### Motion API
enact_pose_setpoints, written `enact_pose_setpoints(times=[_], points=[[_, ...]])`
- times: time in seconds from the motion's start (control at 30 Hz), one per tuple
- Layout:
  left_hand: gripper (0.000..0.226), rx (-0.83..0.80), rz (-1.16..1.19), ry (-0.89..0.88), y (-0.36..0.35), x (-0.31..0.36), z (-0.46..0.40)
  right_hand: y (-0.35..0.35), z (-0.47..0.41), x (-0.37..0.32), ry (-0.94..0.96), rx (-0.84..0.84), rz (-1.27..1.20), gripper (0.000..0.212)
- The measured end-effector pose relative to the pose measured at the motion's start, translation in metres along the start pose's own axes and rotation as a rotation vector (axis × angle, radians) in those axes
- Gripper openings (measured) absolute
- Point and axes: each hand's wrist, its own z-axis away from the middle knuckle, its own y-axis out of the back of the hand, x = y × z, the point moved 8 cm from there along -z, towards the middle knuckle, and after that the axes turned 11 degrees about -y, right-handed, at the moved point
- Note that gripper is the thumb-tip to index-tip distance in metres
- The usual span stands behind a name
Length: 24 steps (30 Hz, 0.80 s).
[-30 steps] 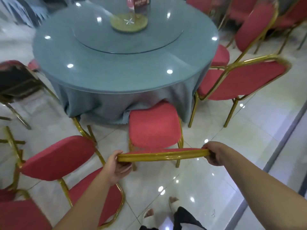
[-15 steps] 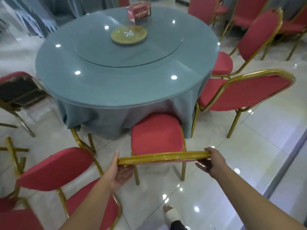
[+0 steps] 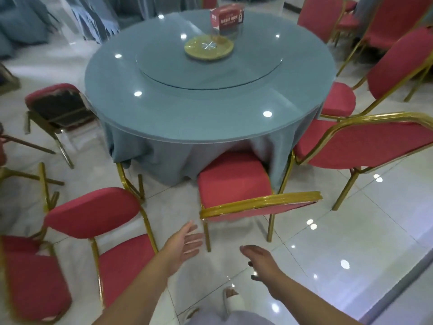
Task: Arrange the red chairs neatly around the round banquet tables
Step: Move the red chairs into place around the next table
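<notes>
A round table (image 3: 187, 118) with a blue cloth and glass top fills the middle. A red chair with a gold frame (image 3: 234, 181) stands at its near edge, seat front tucked under the cloth, backrest towards me. My left hand (image 3: 184, 243) hovers below the backrest's left end, fingers straight, holding nothing. My right hand (image 3: 259, 259) is lower and to the right, fingers relaxed, also apart from the chair. A second red chair (image 3: 365, 144) stands to the right of it, a third (image 3: 93, 216) to the left, facing away from the table.
More red chairs stand at the right rear (image 3: 396, 64) and far left (image 3: 30, 275); a chair with a dark underside (image 3: 56, 109) leans at the table's left. A glass turntable (image 3: 208, 64) carries a gold disc and a red box (image 3: 226, 18). My foot (image 3: 232, 301) is on the tiled floor.
Both hands have let go of the chair's backrest and drawn back towards me. The chair now stands closer to the table with its seat under the cloth.
</notes>
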Motion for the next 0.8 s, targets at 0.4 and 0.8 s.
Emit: enact_pose_setpoints(times=[0.4,0.8], points=[[0.052,0.637,0.118,0.071,0.244,-0.134,0.157,-0.192,-0.039,-0.019,0.089,-0.294,0.505,0.038],[0.047,0.583,0.053,0.157,0.420,-0.187,0.144,-0.328,-0.056,0.014,0.031,-0.127,0.650,0.044]])
